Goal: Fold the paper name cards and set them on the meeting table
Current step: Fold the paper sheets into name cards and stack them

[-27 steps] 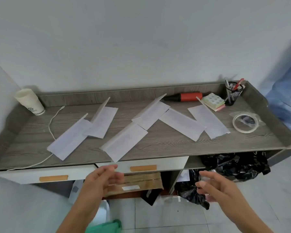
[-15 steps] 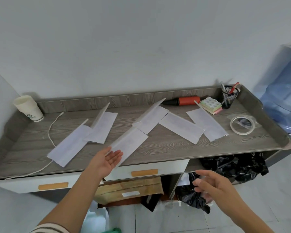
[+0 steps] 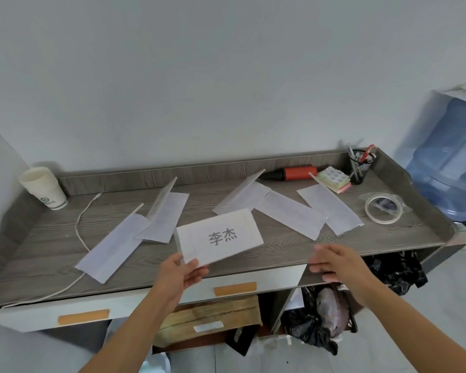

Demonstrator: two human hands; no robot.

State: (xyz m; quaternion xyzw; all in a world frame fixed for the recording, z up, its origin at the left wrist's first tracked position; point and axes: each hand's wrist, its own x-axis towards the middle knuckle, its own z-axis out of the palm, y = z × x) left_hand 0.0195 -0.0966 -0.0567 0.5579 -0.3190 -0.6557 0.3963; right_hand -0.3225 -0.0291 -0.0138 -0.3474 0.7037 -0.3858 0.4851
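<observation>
While the left hand (image 3: 182,275) pinched the lower-left corner of the printed name card (image 3: 221,236) between thumb and fingers, the card hung just above the grey desk (image 3: 51,238) at frame centre, printed face tilted up to the camera. That was likely to read it and find the fold line. A faint crease ran along its left and lower edges.

The right hand (image 3: 336,262) sat centre right over the desk's front edge. Its fingers were loosely spread and held nothing, and it looked ready to take the card's free right end for folding.

Other cards were laid out across the desk, probably as a work queue:
- a long sheet (image 3: 113,243) at left
- a half-raised one (image 3: 164,214) beside it
- another half-raised one (image 3: 240,197) at upper centre
- two flat strips (image 3: 291,218) (image 3: 331,208) at right

None stood as a finished tent, so the task looked to be at an early stage.

The tape roll (image 3: 384,211), pen holder (image 3: 359,168), sticky-note pad (image 3: 334,180) and paper cup (image 3: 43,188) sat along the desk's edges, away from the cards.

Versus half a second earlier:
- This card had lain blank side up on the desk with the left hand only reaching its near end. It had since been lifted and flipped to show the name.
- The right hand had risen from below the desk edge toward the card.
- The other sheets had not moved.
</observation>
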